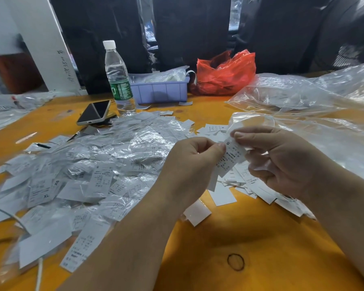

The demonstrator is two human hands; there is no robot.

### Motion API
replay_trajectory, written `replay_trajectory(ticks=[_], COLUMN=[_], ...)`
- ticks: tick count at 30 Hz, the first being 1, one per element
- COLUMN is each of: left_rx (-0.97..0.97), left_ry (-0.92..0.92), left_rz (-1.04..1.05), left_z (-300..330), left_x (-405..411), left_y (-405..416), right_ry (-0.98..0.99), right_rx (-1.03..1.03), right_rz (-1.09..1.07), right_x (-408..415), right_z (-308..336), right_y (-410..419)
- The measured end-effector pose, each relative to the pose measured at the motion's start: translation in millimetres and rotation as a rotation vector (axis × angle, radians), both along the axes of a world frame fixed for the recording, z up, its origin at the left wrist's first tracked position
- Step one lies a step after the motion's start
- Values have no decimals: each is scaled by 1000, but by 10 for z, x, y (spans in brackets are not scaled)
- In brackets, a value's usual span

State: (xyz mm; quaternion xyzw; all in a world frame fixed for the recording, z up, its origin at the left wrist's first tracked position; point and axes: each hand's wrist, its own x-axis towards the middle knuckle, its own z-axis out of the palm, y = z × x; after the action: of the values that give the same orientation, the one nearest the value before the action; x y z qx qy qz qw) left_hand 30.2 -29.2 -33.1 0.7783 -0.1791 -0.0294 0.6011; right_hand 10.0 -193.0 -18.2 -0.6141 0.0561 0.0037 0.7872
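Note:
A white printed size tag marked "S" [229, 157] is held above the yellow table [261, 238]. My left hand [189, 162] pinches its left edge with thumb and fingers. My right hand [282, 162] pinches its upper right edge, fingers curled round it, with more white tags tucked under the palm. A large heap of bagged tags [97, 175] in clear sleeves lies to the left. Loose bare tags [240, 185] lie under and behind my hands.
A water bottle [118, 80] and a phone [94, 112] stand at the back left. Behind are a lilac plastic bin [160, 91] and a red plastic bag [225, 74]. Big clear plastic bags [303, 97] fill the right. A rubber band [235, 262] lies near the front edge.

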Motion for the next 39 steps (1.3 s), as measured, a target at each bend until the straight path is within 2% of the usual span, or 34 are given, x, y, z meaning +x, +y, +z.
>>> replay_trajectory(ticks=[12, 20, 29, 39], left_rx=[46, 70, 29, 71], left_ry=[-14, -38, -36, -38], left_rz=[-55, -53, 44, -12], left_z=[-11, -15, -26, -47], left_x=[-2, -16, 28, 15], left_y=[-12, -25, -4, -18], right_ry=[-25, -6, 16, -3], right_rx=[-199, -207, -113, -194], right_rz=[-86, -88, -38, -57], right_x=[2, -1, 4, -23], right_z=[-9, -5, 10, 16], right_y=[29, 35, 17, 54])
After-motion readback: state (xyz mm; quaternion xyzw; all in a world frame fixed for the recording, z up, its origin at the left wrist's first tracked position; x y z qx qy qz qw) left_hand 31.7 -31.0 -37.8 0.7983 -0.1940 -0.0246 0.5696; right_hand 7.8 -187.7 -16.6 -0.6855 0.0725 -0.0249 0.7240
